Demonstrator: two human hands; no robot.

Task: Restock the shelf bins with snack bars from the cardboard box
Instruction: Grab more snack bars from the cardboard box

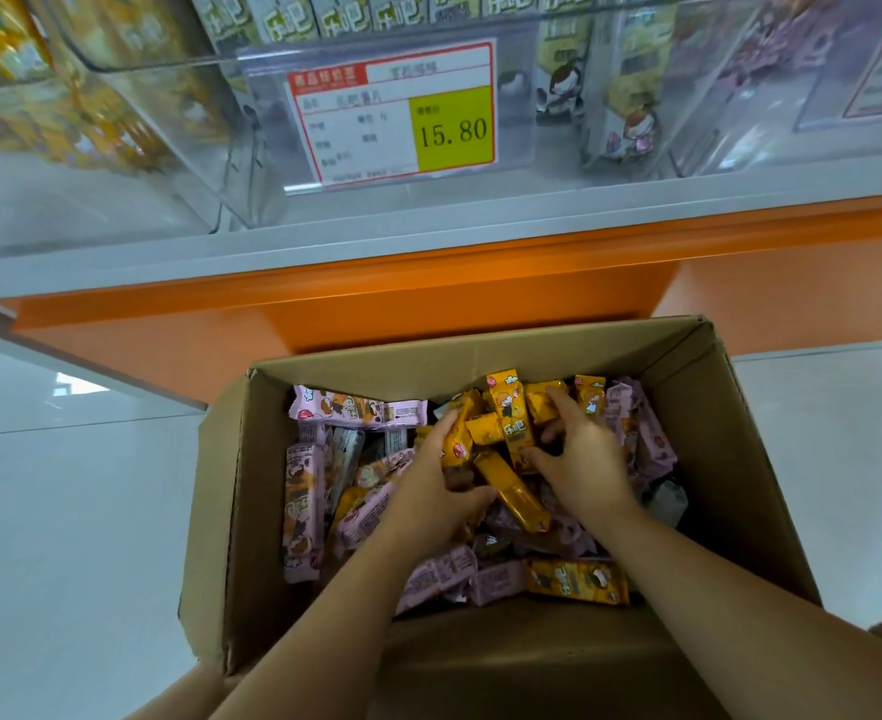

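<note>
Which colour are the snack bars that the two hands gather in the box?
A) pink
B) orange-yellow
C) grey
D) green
B: the left hand and the right hand both curl around a bunch of orange-yellow bars in the cardboard box, while the pink bars lie around them.

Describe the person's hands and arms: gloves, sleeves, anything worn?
Left hand and right hand are bare: no gloves, no rings visible. Left forearm and right forearm are uncovered down to the frame edge; no sleeve, watch or bracelet in view.
</note>
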